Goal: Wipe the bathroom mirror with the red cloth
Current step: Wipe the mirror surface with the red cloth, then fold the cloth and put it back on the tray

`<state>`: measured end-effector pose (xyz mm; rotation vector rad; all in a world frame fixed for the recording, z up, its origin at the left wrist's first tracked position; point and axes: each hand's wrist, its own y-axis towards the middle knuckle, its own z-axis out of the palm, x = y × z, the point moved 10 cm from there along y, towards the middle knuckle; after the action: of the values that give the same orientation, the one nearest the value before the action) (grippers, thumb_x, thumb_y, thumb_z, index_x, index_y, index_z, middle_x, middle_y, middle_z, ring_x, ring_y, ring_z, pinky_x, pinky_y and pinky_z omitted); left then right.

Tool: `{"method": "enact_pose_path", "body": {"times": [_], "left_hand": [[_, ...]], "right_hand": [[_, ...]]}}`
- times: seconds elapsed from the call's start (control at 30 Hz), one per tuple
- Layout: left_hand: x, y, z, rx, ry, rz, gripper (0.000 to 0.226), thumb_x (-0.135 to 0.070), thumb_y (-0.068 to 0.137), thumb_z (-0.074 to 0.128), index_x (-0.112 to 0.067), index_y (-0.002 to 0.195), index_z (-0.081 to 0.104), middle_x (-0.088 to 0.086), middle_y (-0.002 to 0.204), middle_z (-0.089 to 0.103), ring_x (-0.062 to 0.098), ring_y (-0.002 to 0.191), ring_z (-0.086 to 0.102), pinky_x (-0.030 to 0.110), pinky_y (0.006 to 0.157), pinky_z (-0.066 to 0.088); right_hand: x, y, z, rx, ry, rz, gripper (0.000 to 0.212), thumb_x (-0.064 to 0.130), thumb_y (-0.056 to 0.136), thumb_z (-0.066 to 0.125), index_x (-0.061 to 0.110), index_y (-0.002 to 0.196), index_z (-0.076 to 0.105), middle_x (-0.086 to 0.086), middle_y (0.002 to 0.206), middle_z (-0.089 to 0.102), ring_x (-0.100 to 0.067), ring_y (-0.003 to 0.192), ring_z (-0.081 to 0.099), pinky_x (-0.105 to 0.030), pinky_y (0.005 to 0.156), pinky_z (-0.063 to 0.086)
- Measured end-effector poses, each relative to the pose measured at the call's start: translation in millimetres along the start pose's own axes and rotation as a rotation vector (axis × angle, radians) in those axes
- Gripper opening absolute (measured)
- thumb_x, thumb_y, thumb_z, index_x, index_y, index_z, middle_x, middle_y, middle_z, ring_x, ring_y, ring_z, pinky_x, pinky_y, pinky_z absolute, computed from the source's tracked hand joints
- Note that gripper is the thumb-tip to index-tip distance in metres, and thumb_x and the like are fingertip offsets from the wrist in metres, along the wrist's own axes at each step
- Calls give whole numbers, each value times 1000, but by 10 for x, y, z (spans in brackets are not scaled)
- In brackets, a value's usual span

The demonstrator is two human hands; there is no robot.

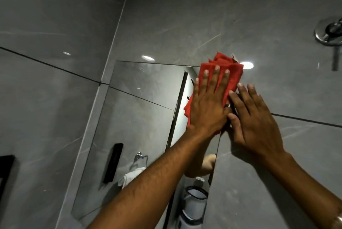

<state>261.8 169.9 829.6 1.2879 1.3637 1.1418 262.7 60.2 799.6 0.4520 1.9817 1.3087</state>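
Note:
The frameless bathroom mirror hangs on the grey tiled wall, seen from below at a slant. The red cloth lies bunched against the mirror's upper right corner. My left hand presses flat on the cloth with fingers spread. Beside it, my right hand rests with fingers apart on the wall at the mirror's right edge, its fingertips touching the cloth's lower edge and my left hand.
A chrome wall fitting sticks out at the upper right. A black-framed object sits at the left edge. The mirror reflects a black wall unit, a towel ring with a white towel and a door edge.

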Motion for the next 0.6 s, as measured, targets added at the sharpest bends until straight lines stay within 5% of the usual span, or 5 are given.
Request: {"method": "enact_pose_path", "body": {"times": [0.2,0.4,0.47,0.5,0.6], "left_hand": [[336,-679,17,59,-129,6,72,-43,106,37,-21,164,1,2,173,-10,25,159,-15,51,129,-7],[391,-2246,30,442,-418,-64,56,-43,109,22,-38,161,1,-15,171,-3,10,159,-10,36,130,-3],[330,-2878,-122,682,-676,-260,48,-42,110,32,-48,157,24,-15,159,43,-3,150,32,17,123,23],[303,-3212,-181,811,-840,-432,42,-41,109,38,-48,149,41,-18,135,65,-7,127,56,10,108,40],[114,-4162,-275,1120,-1239,-1010,30,-30,105,47,-19,127,65,-2,104,78,9,88,74,21,79,60]], "right_hand": [[111,-85,18,-25,86,-23,59,34,102,36,7,155,34,-14,167,22,-23,158,9,-45,127,20],[473,-1101,163,88,477,228,51,28,102,48,12,150,45,-9,165,34,-21,158,21,-50,126,28],[670,-1626,182,143,647,380,59,34,96,60,16,150,45,-4,166,34,-16,158,19,-44,127,25],[803,-1883,206,191,734,422,65,39,93,65,20,151,44,-1,166,33,-15,158,19,-41,127,24],[1255,-2697,356,501,1062,581,78,51,78,77,34,147,44,2,159,45,-11,148,40,-28,122,34]]}}
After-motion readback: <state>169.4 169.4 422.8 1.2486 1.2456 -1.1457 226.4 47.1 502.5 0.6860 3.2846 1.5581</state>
